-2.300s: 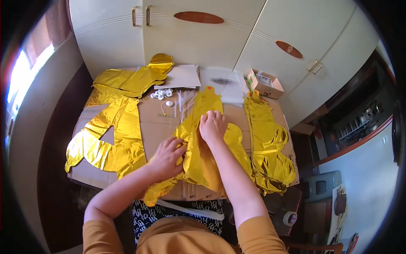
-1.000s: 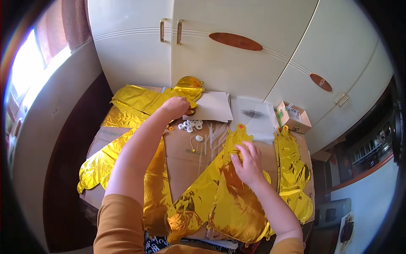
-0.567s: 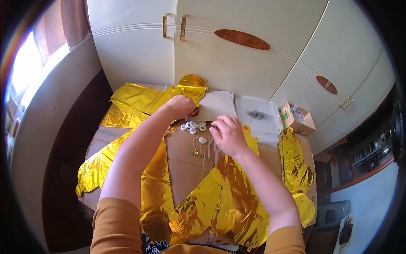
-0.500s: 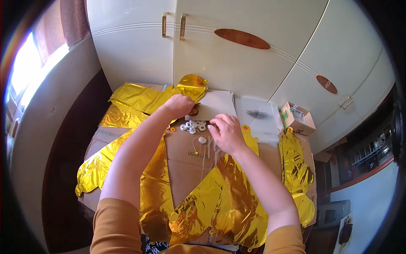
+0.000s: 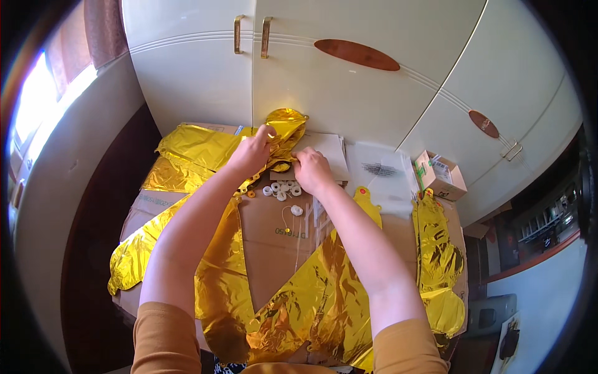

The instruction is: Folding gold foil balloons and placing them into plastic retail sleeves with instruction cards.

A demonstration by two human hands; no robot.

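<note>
Cream cabinets [image 5: 187, 81] behind, table topped with cardboard [image 5: 265, 255] carrying green print, upside down to me. Gold foil piece [image 5: 286, 128] is at the table's back edge, beside the white card stack [image 5: 327, 146]. Right hand [image 5: 313, 171]: thumb and index pinching its lower edge. Left hand [image 5: 251, 154]: fingers curled at the foil, can't tell if gripping. White rolls [image 5: 281, 189] just below. Dark print block on clear plastic [image 5: 380, 169], too small to read. Small carton [image 5: 441, 177] has printed sides.

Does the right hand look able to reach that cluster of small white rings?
Probably yes: the small white rings lie uncovered close beside the right hand, though that hand seems to be pinching shiny gold foil.
</note>
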